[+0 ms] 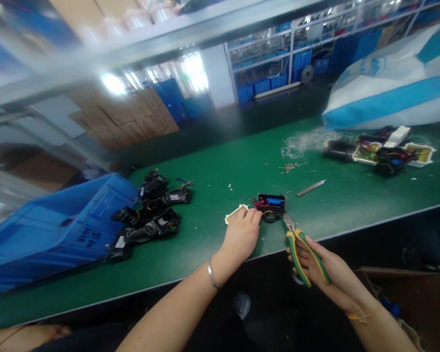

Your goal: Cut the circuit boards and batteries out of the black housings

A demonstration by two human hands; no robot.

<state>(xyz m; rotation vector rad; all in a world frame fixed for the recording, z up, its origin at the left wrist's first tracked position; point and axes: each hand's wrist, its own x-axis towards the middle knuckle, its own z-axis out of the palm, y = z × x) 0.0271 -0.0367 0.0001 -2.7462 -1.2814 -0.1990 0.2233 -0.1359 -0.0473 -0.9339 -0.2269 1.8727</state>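
A small black housing (272, 205) with a blue cell and red wires lies near the front edge of the green table (212, 234). My left hand (242, 233) rests on the table beside it, fingers curled, fingertips touching the housing's left end and a small white-framed circuit board (235, 213). My right hand (322, 269) is closed around the green-and-yellow handles of a pair of pliers (297, 243), whose jaws point at the housing's lower right corner.
Several black device shells (150, 215) are heaped at the left beside a tipped blue crate (58, 230). A metal file (311, 187) and scattered bits (289, 167) lie further back. More opened parts (385, 152) and a large white-and-blue bag (396, 88) sit at the right.
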